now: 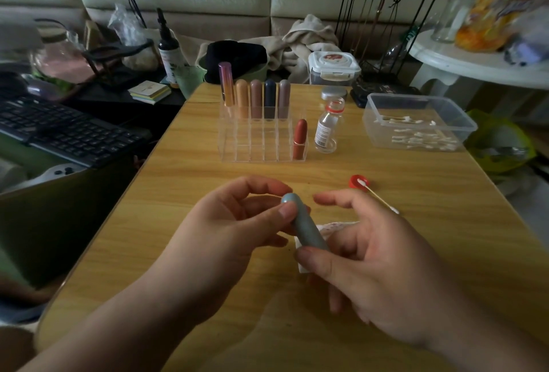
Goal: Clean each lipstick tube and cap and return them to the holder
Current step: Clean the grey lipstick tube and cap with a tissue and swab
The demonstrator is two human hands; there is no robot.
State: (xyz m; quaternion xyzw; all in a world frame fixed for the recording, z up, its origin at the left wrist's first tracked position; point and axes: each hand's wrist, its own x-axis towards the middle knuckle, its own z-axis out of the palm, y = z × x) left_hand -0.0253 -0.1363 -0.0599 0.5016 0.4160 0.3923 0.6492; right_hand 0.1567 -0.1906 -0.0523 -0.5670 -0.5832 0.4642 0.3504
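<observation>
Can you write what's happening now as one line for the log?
left hand: pinches grey lipstick top | right hand: grips its base | holder: six lipsticks inside | swab: tip on red cap

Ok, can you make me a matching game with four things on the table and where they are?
Things
1. grey lipstick
2. red lipstick
3. red cap
4. bottle

Places
A. just right of the holder
B. under a swab tip
C. held by the left hand and right hand
D. in the holder's front right slot

Pairs: 1-C, 2-D, 3-B, 4-A
</observation>
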